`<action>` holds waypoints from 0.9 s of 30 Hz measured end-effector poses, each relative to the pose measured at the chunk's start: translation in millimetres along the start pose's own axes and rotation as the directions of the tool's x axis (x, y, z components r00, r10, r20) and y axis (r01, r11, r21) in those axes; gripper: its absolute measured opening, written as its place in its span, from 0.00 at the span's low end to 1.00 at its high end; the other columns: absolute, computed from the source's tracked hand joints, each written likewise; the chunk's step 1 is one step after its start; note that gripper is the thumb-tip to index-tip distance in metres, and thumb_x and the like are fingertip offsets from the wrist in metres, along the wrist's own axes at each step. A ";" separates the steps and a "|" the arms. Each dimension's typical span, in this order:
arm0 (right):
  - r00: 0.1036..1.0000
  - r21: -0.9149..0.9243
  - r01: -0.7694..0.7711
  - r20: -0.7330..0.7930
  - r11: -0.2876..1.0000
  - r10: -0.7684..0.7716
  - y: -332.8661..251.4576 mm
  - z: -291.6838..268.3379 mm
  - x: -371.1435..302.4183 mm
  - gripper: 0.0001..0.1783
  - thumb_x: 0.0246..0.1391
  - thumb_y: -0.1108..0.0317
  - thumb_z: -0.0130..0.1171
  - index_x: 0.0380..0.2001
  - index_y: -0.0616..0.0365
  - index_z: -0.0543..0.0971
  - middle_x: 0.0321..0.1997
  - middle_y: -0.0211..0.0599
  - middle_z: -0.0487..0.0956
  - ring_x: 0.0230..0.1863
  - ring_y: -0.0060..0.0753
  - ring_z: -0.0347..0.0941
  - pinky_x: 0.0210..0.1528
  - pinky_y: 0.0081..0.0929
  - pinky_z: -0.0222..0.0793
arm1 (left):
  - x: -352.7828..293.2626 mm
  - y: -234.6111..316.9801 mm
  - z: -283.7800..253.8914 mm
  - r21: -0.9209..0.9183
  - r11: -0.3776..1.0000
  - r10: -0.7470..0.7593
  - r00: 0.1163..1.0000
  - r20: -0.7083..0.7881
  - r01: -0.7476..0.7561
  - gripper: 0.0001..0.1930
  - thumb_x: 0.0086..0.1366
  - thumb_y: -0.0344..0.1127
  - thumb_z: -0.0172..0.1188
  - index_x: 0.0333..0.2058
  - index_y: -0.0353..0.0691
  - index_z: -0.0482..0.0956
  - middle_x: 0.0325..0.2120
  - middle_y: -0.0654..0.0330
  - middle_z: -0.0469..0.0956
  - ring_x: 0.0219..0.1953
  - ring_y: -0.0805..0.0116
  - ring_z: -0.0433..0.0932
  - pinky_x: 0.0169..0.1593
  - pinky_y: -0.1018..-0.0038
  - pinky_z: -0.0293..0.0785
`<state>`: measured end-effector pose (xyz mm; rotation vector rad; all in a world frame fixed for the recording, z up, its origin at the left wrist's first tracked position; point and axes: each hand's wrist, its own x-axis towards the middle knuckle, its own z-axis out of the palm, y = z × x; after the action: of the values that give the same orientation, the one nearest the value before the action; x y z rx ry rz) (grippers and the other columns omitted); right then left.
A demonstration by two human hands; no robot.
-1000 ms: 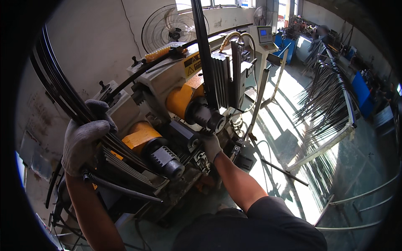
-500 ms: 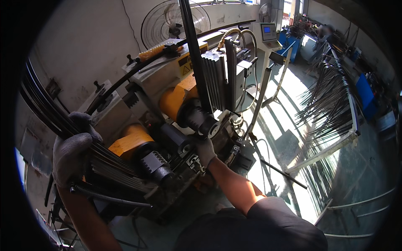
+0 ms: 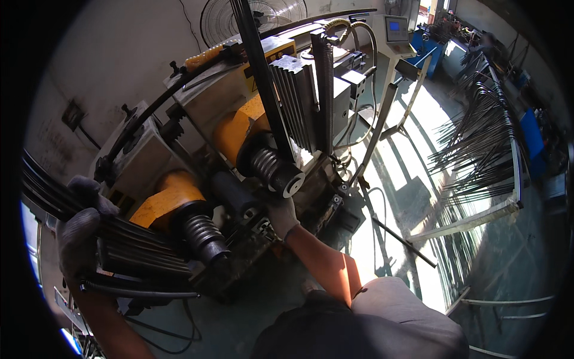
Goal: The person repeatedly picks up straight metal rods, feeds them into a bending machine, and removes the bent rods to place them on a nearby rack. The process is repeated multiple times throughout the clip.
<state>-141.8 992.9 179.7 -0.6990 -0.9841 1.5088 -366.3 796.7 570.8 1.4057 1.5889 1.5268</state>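
Note:
My left hand, in a grey knit glove, is closed around a bundle of long dark metal rods at the machine's left end. Just below it lies a dark bar with a ribbed end. My right hand, gloved too, reaches into the machine beside a dark cylinder; its fingers are hidden. On either side of that cylinder stand a left ridged roller and a right ridged roller, each behind an orange guard. Dark upright bars rise past the right roller.
A control box with a screen stands at the far right of the machine. Beyond the sunlit floor, many thin rods hang over a metal rack. One loose bar lies on the floor. A fan is by the wall.
The view has shifted, so the machine sits slightly further left and higher. The rollers' jagged-looking ridges now appear as even rings. Both hands keep their places, the left still gripping the rods.

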 end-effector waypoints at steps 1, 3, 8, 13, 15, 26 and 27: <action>0.999 -0.024 0.042 0.027 0.999 -0.041 -5.5 3.3 -2.3 0.15 0.69 0.72 0.68 0.56 0.63 0.86 0.54 0.37 0.88 0.54 0.29 0.85 0.57 0.32 0.81 | -2.5 -0.2 -1.2 0.004 1.000 0.006 1.000 -0.004 -0.006 0.32 0.61 0.41 0.77 0.62 0.37 0.79 0.37 0.56 0.86 0.42 0.64 0.89 0.49 0.65 0.90; 0.999 0.006 0.032 0.043 0.999 -0.032 -5.6 8.6 -5.2 0.16 0.69 0.71 0.68 0.57 0.63 0.86 0.54 0.38 0.88 0.54 0.31 0.86 0.57 0.33 0.81 | -3.8 9.4 1.4 0.015 0.999 0.032 0.998 0.061 -0.033 0.28 0.61 0.37 0.75 0.59 0.38 0.79 0.35 0.57 0.86 0.41 0.65 0.89 0.48 0.65 0.89; 0.963 0.215 -0.260 -0.007 0.941 0.268 -62.4 11.8 -21.8 0.17 0.70 0.70 0.67 0.59 0.63 0.85 0.53 0.38 0.88 0.53 0.31 0.86 0.56 0.33 0.82 | -12.2 19.1 -24.3 0.198 0.975 0.076 0.987 0.142 -0.103 0.19 0.60 0.26 0.69 0.50 0.43 0.80 0.32 0.61 0.86 0.35 0.67 0.88 0.45 0.67 0.89; 0.951 0.428 -0.260 -0.043 0.866 0.307 -64.6 5.8 -64.8 0.17 0.73 0.66 0.68 0.60 0.61 0.85 0.51 0.32 0.88 0.50 0.30 0.85 0.50 0.33 0.82 | -87.3 47.3 -47.5 0.430 0.855 0.232 0.955 0.182 -0.290 0.21 0.59 0.30 0.71 0.51 0.41 0.81 0.34 0.59 0.88 0.35 0.67 0.89 0.42 0.63 0.91; 0.954 0.389 -0.257 -0.047 0.885 0.298 -83.2 -9.1 -82.2 0.15 0.74 0.66 0.67 0.58 0.59 0.84 0.50 0.32 0.88 0.49 0.31 0.85 0.50 0.33 0.82 | -129.3 50.9 -41.4 0.446 0.873 0.186 0.980 0.072 -0.199 0.21 0.62 0.33 0.73 0.54 0.41 0.82 0.37 0.59 0.88 0.40 0.67 0.89 0.47 0.62 0.90; 0.848 0.078 -0.084 -0.518 0.993 0.112 -214.1 -279.8 -290.2 0.20 0.81 0.54 0.62 0.36 0.59 0.80 0.25 0.31 0.76 0.22 0.32 0.75 0.31 0.37 0.80 | -302.1 41.8 95.7 -0.450 0.802 0.371 0.918 -0.140 -0.393 0.05 0.70 0.27 0.57 0.34 0.31 0.74 0.28 0.45 0.76 0.35 0.54 0.74 0.42 0.59 0.66; 0.809 -0.030 -0.053 -0.587 0.998 0.025 -226.2 -329.5 -305.0 0.19 0.80 0.56 0.64 0.37 0.58 0.79 0.25 0.30 0.75 0.22 0.32 0.75 0.29 0.36 0.79 | -324.2 18.4 68.7 -0.680 0.690 0.277 0.959 -0.066 -0.246 0.02 0.70 0.24 0.56 0.37 0.31 0.75 0.30 0.45 0.76 0.36 0.55 0.74 0.42 0.59 0.65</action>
<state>303.7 760.5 193.9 -1.1417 -0.5261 1.1844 -194.0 527.4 481.8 1.2277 0.6516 1.9565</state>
